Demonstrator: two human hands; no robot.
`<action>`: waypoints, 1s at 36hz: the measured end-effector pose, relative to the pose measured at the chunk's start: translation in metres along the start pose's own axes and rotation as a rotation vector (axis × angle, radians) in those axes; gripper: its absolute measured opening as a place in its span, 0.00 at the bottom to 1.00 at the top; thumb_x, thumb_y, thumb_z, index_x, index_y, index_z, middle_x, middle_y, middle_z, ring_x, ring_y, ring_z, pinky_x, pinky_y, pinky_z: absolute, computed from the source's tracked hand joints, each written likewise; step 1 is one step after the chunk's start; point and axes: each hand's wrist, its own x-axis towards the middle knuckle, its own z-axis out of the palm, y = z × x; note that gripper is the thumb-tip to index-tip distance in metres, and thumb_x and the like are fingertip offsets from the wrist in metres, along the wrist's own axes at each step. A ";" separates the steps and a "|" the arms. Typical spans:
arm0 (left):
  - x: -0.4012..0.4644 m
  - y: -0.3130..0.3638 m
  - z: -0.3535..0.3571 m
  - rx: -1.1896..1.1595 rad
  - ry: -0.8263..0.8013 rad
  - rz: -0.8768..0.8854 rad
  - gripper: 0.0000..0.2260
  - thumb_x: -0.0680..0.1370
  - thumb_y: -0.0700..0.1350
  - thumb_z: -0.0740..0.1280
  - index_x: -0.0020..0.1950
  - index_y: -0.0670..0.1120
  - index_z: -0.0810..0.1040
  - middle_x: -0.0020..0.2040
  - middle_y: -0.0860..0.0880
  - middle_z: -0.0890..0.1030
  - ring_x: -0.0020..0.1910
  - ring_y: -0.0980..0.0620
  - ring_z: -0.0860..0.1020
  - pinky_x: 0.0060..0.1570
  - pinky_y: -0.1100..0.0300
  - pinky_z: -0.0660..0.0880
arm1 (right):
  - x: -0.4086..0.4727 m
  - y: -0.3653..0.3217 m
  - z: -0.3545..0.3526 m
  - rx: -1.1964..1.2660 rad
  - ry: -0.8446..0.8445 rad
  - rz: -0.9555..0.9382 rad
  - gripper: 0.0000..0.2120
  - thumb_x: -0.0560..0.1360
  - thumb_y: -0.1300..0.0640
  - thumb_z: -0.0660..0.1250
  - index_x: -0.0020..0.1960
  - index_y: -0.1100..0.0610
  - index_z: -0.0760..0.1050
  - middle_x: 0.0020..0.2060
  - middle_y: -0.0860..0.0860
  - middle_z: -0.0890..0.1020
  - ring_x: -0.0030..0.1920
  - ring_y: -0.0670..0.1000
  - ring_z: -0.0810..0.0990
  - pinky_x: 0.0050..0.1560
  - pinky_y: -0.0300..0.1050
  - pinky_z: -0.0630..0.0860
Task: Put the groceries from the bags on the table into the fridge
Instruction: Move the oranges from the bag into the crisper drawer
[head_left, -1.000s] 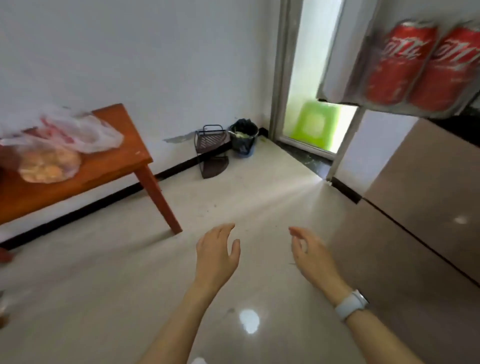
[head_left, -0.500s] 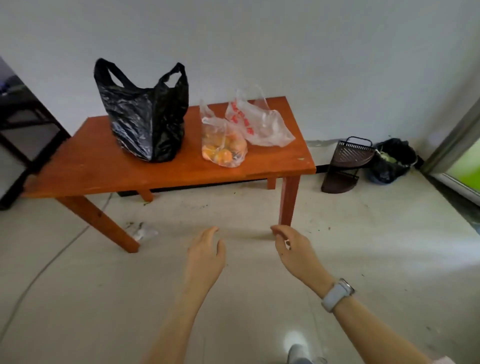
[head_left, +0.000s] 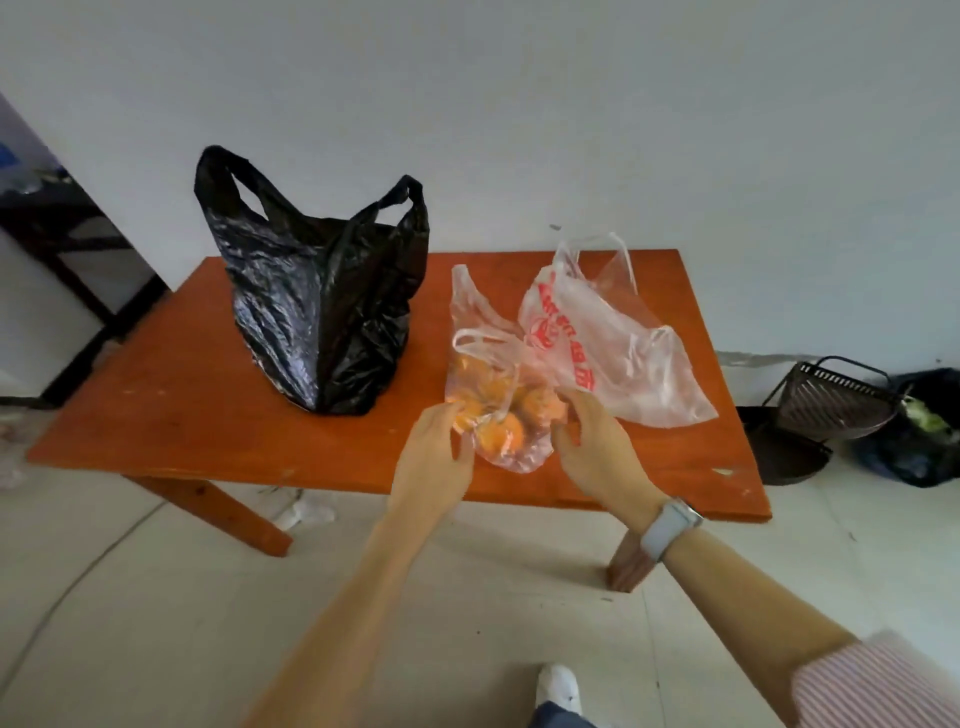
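Oranges bag: your clear bag of oranges (head_left: 498, 410) is sitting near the front edge of the wooden table (head_left: 171, 415), between your two hands.
Left hand: your left hand (head_left: 434, 457) is touching the bag's left side — fingers lying loosely together against the plastic, curving lightly round it.
Right hand: your right hand (head_left: 597, 447) is cupping the bag's right side, fingers curling over an orange; how firmly they are pinching the film is hard to tell.
Writing: the white bag (head_left: 613, 343) just behind and to the right is showing red print and a round emblem, too crumpled to read.
Black bag: the black bag (head_left: 317, 301) is standing upright, left of the oranges and apart from them.
Edges: bare tabletop is lying in front of the black bag and right of the white bag.
Floor: a dark wire rack (head_left: 826, 410) and a dark bin bag (head_left: 919, 431) are sitting by the wall — right of the table.
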 end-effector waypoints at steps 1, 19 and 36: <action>0.014 0.000 -0.001 -0.013 0.023 0.011 0.16 0.78 0.40 0.62 0.66 0.44 0.71 0.64 0.47 0.74 0.63 0.50 0.72 0.58 0.66 0.64 | 0.020 -0.002 0.004 -0.038 -0.017 -0.043 0.20 0.77 0.58 0.60 0.68 0.56 0.66 0.65 0.53 0.72 0.65 0.53 0.70 0.57 0.37 0.65; 0.194 -0.057 0.036 0.498 -0.583 0.592 0.20 0.83 0.52 0.46 0.72 0.52 0.65 0.73 0.54 0.65 0.76 0.55 0.45 0.73 0.47 0.46 | 0.097 0.027 0.056 -0.386 -0.584 -0.035 0.29 0.78 0.55 0.57 0.74 0.41 0.47 0.65 0.51 0.72 0.53 0.58 0.77 0.50 0.46 0.76; 0.165 -0.138 0.063 0.251 -0.495 0.026 0.26 0.77 0.56 0.62 0.73 0.50 0.63 0.57 0.44 0.81 0.54 0.42 0.79 0.50 0.51 0.73 | 0.059 0.075 0.093 -0.577 -0.440 0.337 0.34 0.73 0.41 0.35 0.58 0.54 0.74 0.56 0.55 0.74 0.55 0.54 0.70 0.51 0.47 0.71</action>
